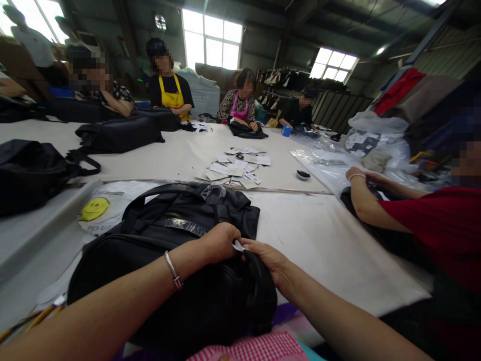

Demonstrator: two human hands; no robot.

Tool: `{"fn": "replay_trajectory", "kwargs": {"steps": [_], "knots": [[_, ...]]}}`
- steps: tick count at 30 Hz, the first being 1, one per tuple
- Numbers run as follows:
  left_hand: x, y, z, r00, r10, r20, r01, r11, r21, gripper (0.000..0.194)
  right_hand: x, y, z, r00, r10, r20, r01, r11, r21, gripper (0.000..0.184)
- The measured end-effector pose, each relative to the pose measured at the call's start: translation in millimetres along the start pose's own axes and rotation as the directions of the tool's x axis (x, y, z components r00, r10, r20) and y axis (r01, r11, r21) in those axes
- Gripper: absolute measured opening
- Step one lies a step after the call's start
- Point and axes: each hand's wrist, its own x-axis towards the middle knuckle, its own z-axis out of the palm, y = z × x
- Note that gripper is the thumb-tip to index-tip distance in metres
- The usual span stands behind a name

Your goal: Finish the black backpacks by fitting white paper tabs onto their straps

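A large black backpack (161, 281) lies on the table right in front of me, its straps and a strip of clear plastic on the upper side. My left hand (221, 242), with a silver bangle at the wrist, is closed at the bag's right part. A small white tag (238, 245) pokes out between its fingers and those of my right hand. Coming from the right, my right hand (268, 258) pinches at the same spot, over a black strap (263, 288) on the bag's edge. Both hands' fingertips meet there and are partly hidden.
A pile of white cards (238, 168) and a small bowl (302, 175) of black bits lie beyond the bag. More black bags (120, 133) stand at left. A co-worker in a red sleeve (421, 213) works at right; several others sit or stand across the table (180, 150).
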Motion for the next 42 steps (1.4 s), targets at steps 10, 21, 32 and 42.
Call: {"fn": "replay_trajectory", "kwargs": {"steps": [10, 21, 32, 42], "knots": [[-1.0, -1.7, -0.5, 0.999, 0.035, 0.019, -0.036, 0.997, 0.072, 0.022, -19.5, 6.2, 0.9, 0.997, -0.029, -0.076, 0.028, 0.999, -0.016, 0.036], [-2.9, 0.2, -3.8, 0.998, 0.040, 0.042, -0.045, 0.993, 0.111, 0.024, -20.3, -1.1, -13.7, 1.000, 0.004, 0.014, -0.004, 1.000, -0.017, 0.020], [-17.5, 31.0, -29.7, 0.920, 0.373, 0.119, -0.391, 0.856, 0.339, 0.018, -51.2, -16.9, -28.7, 0.989, -0.072, 0.129, 0.096, 0.976, -0.195, 0.030], [-27.5, 32.0, -38.8, 0.920, 0.370, 0.133, -0.392, 0.891, 0.231, 0.018, -38.4, -16.8, -43.2, 0.924, -0.379, 0.053, 0.194, 0.346, -0.918, 0.029]]}}
